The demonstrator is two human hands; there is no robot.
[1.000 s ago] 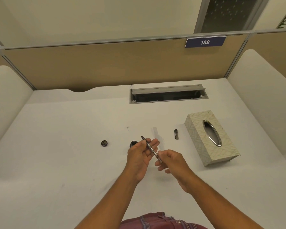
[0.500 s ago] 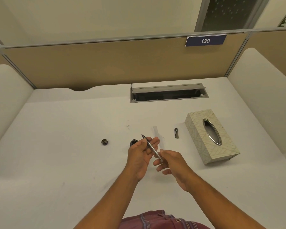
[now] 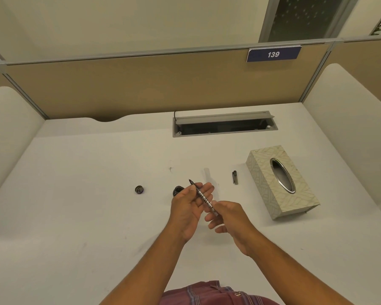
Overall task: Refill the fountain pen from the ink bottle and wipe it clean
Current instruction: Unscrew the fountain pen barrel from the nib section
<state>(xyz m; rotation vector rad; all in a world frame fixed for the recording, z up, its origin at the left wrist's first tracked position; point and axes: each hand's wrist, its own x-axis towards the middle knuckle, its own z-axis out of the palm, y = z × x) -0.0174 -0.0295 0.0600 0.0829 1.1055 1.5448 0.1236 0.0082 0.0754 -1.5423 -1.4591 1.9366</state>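
Left hand (image 3: 190,205) still grips the fountain pen (image 3: 201,195) up front and the right hand (image 3: 230,219) pinches its tail, barely shifted from a second ago, nib just above the open ink bottle (image 3: 177,191), so filling hasn't started imo.

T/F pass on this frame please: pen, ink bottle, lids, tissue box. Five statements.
1. Left hand and right hand both hold the pen. True.
2. The ink bottle is capped. False: it is open; its lid lies on the desk to its left.
3. The nib is dipped in ink. False: it is in the air.
4. The pen cap lies beside the tissue box. True.
5. A tissue sticks out of the box. False: none shows.
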